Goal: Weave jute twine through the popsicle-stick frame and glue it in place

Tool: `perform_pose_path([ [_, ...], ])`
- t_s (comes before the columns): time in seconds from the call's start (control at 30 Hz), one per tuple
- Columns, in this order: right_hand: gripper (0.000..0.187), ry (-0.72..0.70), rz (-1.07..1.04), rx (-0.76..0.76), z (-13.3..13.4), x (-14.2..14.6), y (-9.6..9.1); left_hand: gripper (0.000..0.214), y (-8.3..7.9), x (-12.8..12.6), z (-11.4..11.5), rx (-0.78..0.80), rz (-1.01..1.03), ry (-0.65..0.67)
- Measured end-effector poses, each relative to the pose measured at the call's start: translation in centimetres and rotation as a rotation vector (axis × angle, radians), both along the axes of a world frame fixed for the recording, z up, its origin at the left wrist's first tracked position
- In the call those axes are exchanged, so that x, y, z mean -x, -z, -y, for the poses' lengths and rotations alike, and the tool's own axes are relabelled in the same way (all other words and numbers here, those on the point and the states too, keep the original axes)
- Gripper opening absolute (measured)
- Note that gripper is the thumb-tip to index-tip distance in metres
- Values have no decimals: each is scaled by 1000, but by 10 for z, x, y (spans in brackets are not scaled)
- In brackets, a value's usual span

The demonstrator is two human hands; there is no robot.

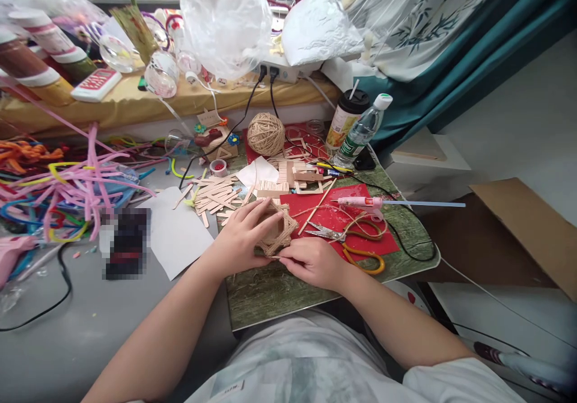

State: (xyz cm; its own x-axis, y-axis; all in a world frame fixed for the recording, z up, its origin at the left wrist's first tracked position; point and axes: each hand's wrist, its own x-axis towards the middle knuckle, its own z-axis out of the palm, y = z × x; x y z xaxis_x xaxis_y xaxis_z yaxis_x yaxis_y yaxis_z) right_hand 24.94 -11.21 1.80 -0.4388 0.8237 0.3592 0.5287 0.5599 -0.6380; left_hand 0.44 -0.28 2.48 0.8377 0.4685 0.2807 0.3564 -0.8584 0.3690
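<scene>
A small frame built of stacked wooden sticks (280, 230) rests on the green mat (270, 295) in front of me. My left hand (243, 234) curls round its left side and top, fingers closed on it. My right hand (311, 261) pinches its lower right edge, fingers pressed together. A loose pile of wooden sticks (216, 195) lies just beyond my left hand. Orange-handled scissors (356, 243) and a pink glue gun (365, 203) lie on a red sheet (342, 219) right of the frame.
A ball of twine (265, 133), a cup (345, 120) and a water bottle (363, 131) stand at the back of the mat. Pipe cleaners (67, 180) sprawl at left beside white paper (175, 234). A cardboard sheet (532, 228) lies at right. Black cables cross the table.
</scene>
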Motion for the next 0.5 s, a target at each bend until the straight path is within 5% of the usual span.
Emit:
perform_pose_path([
  [0.13, 19, -16, -51, -4, -6, -4, -15, 109, 0, 1, -3, 115, 119, -79],
  [0.3, 17, 107, -267, 56, -10, -22, -35, 83, -2, 7, -6, 357, 435, -134],
  [0.5, 21, 327, -562, 14, -10, -21, -31, 99, 14, 4, -1, 905, 630, -73],
])
